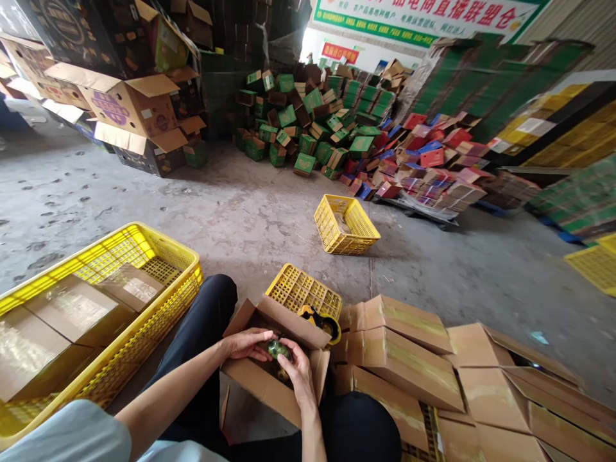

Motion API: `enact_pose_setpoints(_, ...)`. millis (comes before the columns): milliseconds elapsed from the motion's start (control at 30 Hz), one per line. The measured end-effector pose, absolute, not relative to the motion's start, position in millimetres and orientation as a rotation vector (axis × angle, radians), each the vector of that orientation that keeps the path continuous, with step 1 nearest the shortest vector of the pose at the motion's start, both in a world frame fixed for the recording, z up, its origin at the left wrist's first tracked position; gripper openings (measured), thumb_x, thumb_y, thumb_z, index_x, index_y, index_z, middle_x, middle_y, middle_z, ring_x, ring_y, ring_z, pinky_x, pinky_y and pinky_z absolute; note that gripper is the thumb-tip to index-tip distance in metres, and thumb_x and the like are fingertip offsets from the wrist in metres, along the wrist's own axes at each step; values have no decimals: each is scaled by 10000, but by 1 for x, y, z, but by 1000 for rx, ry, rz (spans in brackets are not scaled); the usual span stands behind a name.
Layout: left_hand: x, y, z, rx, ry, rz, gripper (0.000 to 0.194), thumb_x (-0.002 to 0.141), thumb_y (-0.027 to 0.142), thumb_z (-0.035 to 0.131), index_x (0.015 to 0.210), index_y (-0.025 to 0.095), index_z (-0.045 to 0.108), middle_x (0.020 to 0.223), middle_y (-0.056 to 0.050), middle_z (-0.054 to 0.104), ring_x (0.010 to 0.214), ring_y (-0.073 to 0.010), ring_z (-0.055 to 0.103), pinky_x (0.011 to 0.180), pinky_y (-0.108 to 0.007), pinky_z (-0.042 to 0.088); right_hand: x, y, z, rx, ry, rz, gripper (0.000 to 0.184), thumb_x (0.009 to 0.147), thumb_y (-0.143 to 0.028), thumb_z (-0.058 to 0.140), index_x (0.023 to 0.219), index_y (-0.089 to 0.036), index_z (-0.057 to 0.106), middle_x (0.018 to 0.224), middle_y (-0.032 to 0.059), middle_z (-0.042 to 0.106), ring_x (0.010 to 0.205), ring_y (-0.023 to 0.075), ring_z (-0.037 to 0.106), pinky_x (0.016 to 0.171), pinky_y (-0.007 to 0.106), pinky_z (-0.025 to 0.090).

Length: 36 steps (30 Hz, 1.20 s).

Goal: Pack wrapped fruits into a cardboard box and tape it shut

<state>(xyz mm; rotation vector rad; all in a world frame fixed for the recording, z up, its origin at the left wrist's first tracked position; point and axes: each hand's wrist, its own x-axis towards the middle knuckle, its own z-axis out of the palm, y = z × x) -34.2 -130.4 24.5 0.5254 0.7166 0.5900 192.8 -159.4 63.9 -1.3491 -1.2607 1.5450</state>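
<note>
Both my hands are over an open cardboard box (262, 385) between my knees, its flaps spread. They hold a small, shiny green item (278, 348), which looks wrapped in clear plastic; its exact kind I cannot make out. My left hand (245, 345) grips its left side with thumb and fingertips. On the right side, my right hand (299, 372) pinches it between thumb and fingers. The box's contents are mostly hidden beneath my hands. Just beyond the right flap lies a yellow and black tape dispenser (332, 326), on an upturned yellow crate (308, 289).
A long yellow crate (198, 273) at left holds several taped boxes (72, 308). Several more cardboard boxes (414, 366) are stacked at my right. Ahead, a small yellow basket (349, 244) stands on the concrete floor (240, 212), before heaped green cartons (308, 122) and red-blue cartons (428, 157).
</note>
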Motion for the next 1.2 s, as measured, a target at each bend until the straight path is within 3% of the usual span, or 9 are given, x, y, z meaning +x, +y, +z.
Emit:
enact_pose_setpoints(133,-34,-131,26,568,728,605,530,701,519,950,1016,160,721,990,-80,743,862,-209,744,835,-324,558,192,-160,63,-1345,-1282,1552,578,729,-621,855,1180,-267,788,1231,91,779,1186,361,679,1063,482,524)
enact_pose_setpoints(367,-36,-131,26,584,736,626,487,697,438,964,1031,177,724,1009,-55,714,884,-181,712,827,-299,559,198,-157,50,-1490,-1104,1468,584,852,-737,675,1207,-288,792,1342,83,738,1316,346,618,1143,457,469)
enact_pose_setpoints(467,-36,-131,26,590,730,625,505,695,463,963,1039,179,726,1007,-56,706,882,-176,702,807,-287,564,198,-160,42,-1511,-962,1543,628,833,-765,668,1241,-300,772,1401,79,704,1321,350,617,1004,448,573)
enact_pose_setpoints(567,-36,-131,27,590,727,629,513,706,512,947,1033,177,735,989,-53,698,877,-166,685,805,-279,563,195,-162,40,-1513,-907,1658,621,788,-737,735,1217,-289,773,1329,95,735,1126,346,718,787,419,628)
enact_pose_setpoints(667,-36,-130,26,569,748,626,570,745,633,875,1044,165,748,1011,-75,704,889,-183,684,810,-297,567,193,-163,43,-1507,-958,1672,602,740,-695,801,1156,-260,799,1161,98,792,943,321,748,712,399,616)
enact_pose_setpoints(733,-35,-130,26,547,768,636,621,764,683,832,1105,170,748,1104,-98,707,924,-201,691,827,-319,573,193,-162,48,-1473,-1020,1627,586,720,-682,821,1118,-252,814,1107,89,805,946,323,739,742,396,613)
enact_pose_setpoints(867,-34,-130,24,503,805,678,698,732,601,900,1306,274,676,1328,-82,658,936,-190,705,851,-329,579,196,-161,54,-1445,-1112,1539,549,708,-648,848,1090,-255,819,1087,71,810,973,324,729,842,405,596)
enact_pose_setpoints(1033,-34,-130,23,563,749,637,542,747,515,924,1153,207,739,1133,-69,724,862,-151,699,851,-297,570,194,-161,56,-1470,-1127,1468,547,705,-612,868,1098,-235,812,1106,76,802,1013,322,716,934,420,568)
enact_pose_setpoints(1200,-35,-132,22,605,735,669,549,718,474,954,1154,206,754,1176,-84,734,1015,-202,714,900,-311,560,193,-160,55,-1378,-1027,1556,624,721,-629,850,1224,-267,777,1281,88,759,1162,345,693,1011,445,556)
